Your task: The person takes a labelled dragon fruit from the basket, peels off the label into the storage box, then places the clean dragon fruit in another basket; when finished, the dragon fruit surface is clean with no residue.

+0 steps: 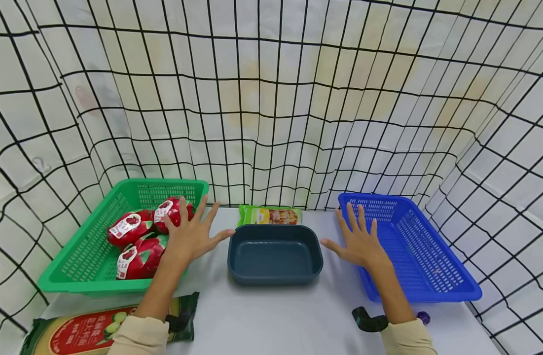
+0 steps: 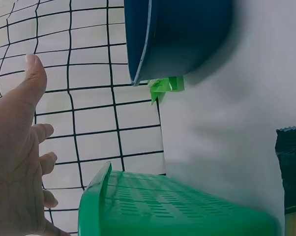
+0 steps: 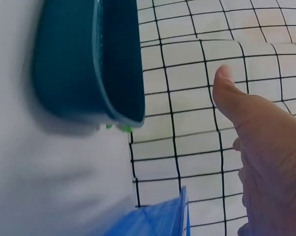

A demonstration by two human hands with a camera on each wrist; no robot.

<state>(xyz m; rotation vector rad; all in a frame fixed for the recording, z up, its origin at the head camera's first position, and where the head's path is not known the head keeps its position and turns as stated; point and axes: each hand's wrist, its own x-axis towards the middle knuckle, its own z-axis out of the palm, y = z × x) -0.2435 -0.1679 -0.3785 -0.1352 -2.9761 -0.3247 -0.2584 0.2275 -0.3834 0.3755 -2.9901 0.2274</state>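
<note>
My left hand is spread with straight fingers above the right side of a green basket, holding nothing. In that basket lie 3 red packages with white labels, one of them a red package at the left. My right hand also has its fingers spread, over the left edge of a blue basket; nothing is in its grasp. Between the hands a dark blue-grey rectangular tub stands on the white table, with nothing seen inside. Both wrist views show the tub's side and an extended thumb.
A green snack packet lies behind the tub. At the front left lies a long package with a red label, partly under the left forearm. A small purple object sits beside the right sleeve. Black netting over white cloth encloses the table.
</note>
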